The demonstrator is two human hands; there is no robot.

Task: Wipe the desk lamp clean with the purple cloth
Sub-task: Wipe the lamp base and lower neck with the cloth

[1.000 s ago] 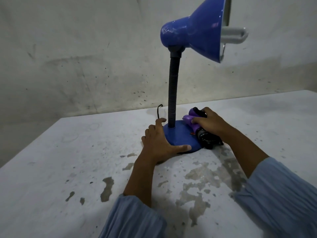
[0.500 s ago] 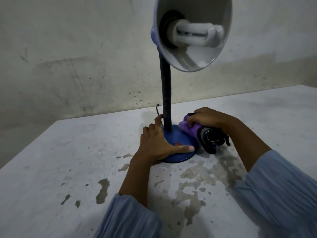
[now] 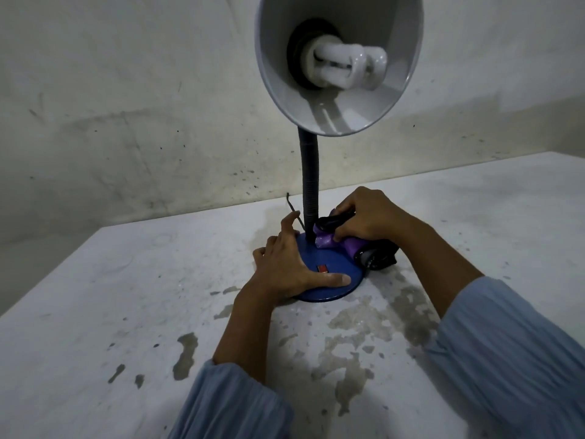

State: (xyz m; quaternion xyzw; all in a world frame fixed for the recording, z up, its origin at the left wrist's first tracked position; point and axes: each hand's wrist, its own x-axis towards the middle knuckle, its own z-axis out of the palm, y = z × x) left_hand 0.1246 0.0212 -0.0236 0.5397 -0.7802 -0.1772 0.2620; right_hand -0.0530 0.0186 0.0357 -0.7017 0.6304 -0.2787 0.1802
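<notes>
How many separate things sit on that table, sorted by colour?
Blue: 1, the blue metal desk lamp with the black bendy neck.
Purple and black: 1, the bunched purple cloth gripped by the right hand.
Total: 2.

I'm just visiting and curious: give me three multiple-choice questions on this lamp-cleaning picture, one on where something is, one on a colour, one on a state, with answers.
1. Where is the purple cloth?
A. on the lamp base beside the neck
B. draped over the shade
C. at the table's near edge

2. What colour is the lamp base?
A. red
B. blue
C. white

3. What is the left hand doing?
A. hanging off the table
B. gripping the bulb
C. resting on the base with its thumb laid along it

Answers:
1 A: the right hand presses the cloth down where the black neck meets the base.
2 B: the round base is blue, with a small red switch.
3 C: its palm and thumb lie on the base's near side.
</notes>
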